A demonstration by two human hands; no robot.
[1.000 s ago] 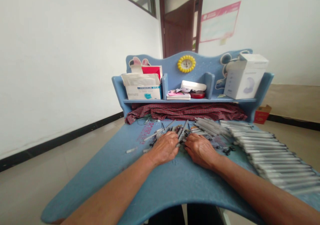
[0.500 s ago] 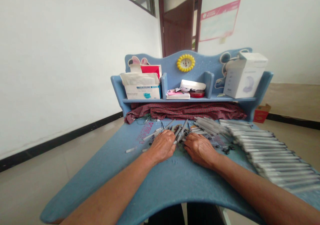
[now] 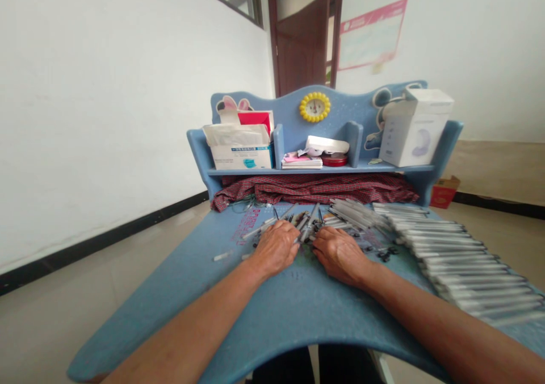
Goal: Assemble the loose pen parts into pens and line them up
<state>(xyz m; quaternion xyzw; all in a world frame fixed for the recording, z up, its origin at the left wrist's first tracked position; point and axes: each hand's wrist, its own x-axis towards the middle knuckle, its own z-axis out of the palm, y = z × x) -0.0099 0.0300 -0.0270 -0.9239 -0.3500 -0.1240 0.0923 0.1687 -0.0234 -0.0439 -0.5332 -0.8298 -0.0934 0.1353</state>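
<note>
On the blue desk (image 3: 272,316), both hands are at a loose heap of pens (image 3: 310,223) with clear barrels and dark parts. My left hand (image 3: 277,246) is closed, its fingers curled down at the heap's left side; what they grip is hidden. Just across a narrow gap, my right hand (image 3: 338,253) is also closed, fingertips low among the pen parts and whatever is in them out of sight. Small black pen caps (image 3: 386,253) lie right of my right hand. A short whitish pen piece (image 3: 222,256) lies to the left.
A long row of stacked pens (image 3: 464,259) covers the desk's right side, with more clear barrels (image 3: 357,213) behind my right hand. Checked red cloth (image 3: 315,190) lies under the shelf (image 3: 255,172). The shelf holds a mask box (image 3: 240,154) and a white box (image 3: 415,131).
Both hands stay at the heap with hardly any movement. Pens beside my left hand's fingers have shifted slightly. The whole view has moved a little.
</note>
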